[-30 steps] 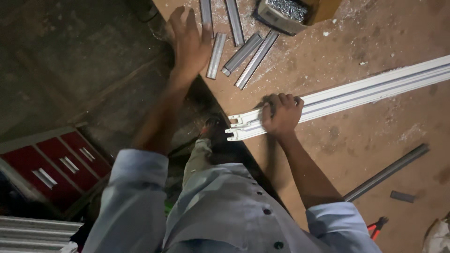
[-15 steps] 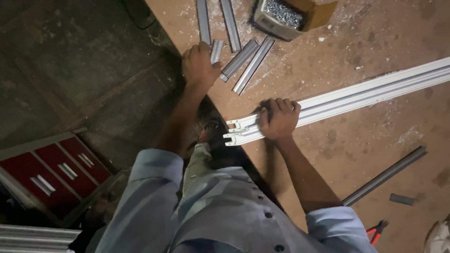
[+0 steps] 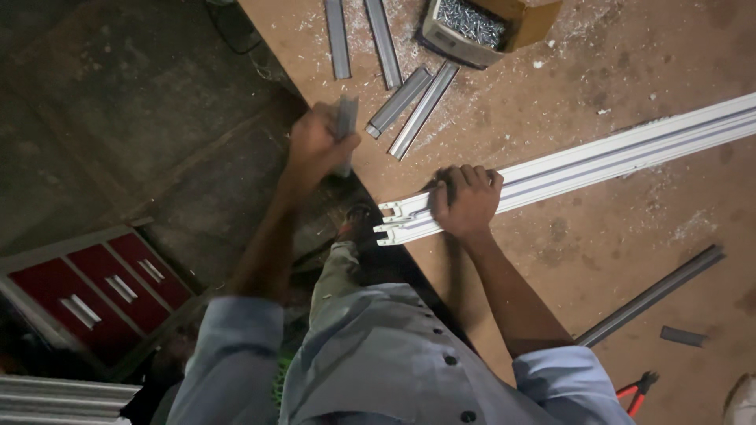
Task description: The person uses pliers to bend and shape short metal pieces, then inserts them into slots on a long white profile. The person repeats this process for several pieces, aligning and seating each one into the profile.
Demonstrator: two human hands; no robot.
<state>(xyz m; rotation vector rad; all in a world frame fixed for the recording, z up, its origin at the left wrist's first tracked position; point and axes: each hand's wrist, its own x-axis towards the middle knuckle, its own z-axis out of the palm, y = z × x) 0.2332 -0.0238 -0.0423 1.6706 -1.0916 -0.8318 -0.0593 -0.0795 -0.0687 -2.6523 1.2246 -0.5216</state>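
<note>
1. At the workbench edge, in the head view, I see my left hand (image 3: 315,145) closed around a short grey metal strip (image 3: 345,126), lifted just off the board at the bench's near-left corner. A second ago that hand lay flat and open among the loose strips farther up the bench; half a second ago it was drawing back toward me. So one piece has been picked out of the group and is now in hand.
2. My right hand (image 3: 466,201) is clamped over the long white aluminium profile (image 3: 614,153), fingers curled across its top near the notched end that overhangs the bench edge. It has not shifted across the three pictures, so the profile stays pinned where it was.
3. The held strip and the profile's end are near each other but apart.
4. Four grey strips (image 3: 402,101) remain on the workbench (image 3: 598,236) above my hands, beside an open cardboard box of screws (image 3: 472,24).
5. Lower right lie a dark metal bar (image 3: 654,293), a small grey offcut (image 3: 682,337) and red-handled pliers (image 3: 636,391). A red drawer cabinet (image 3: 94,283) stands on the floor to the left.
</note>
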